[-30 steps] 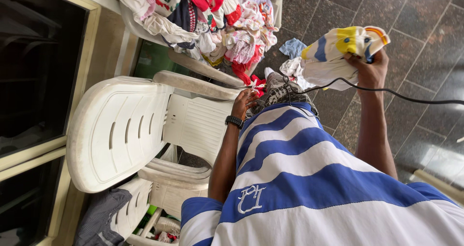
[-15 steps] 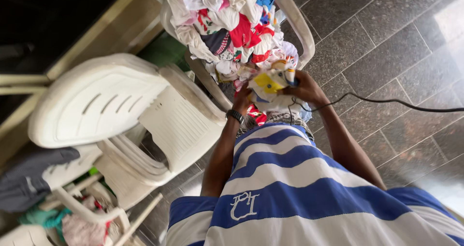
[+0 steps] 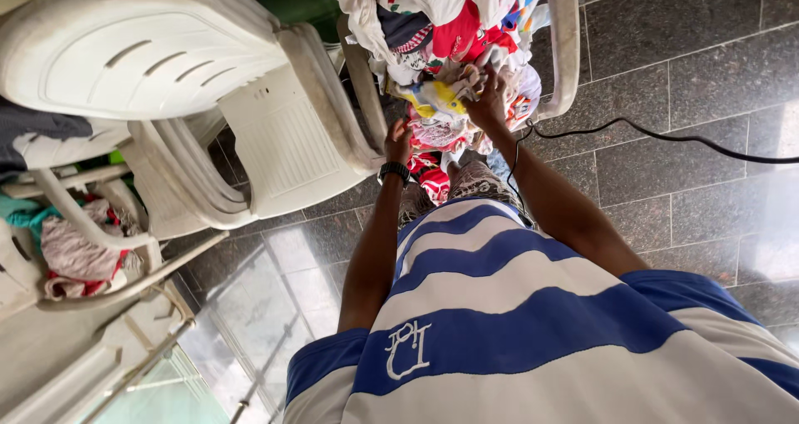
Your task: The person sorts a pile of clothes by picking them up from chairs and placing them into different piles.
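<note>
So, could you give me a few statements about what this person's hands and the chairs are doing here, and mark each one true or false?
1. The right hand rests on the pile of clothes heaped on a white plastic chair. True.
2. The left hand wears a dark watch at the wrist. True.
3. The chair holding the clothes pile is green. False: it is white.
4. A black cable runs across the dark tiled floor toward the right arm. True.
5. The stacked chairs on the left are piled high with clothes on the seat. False: the top seat is bare.
</note>
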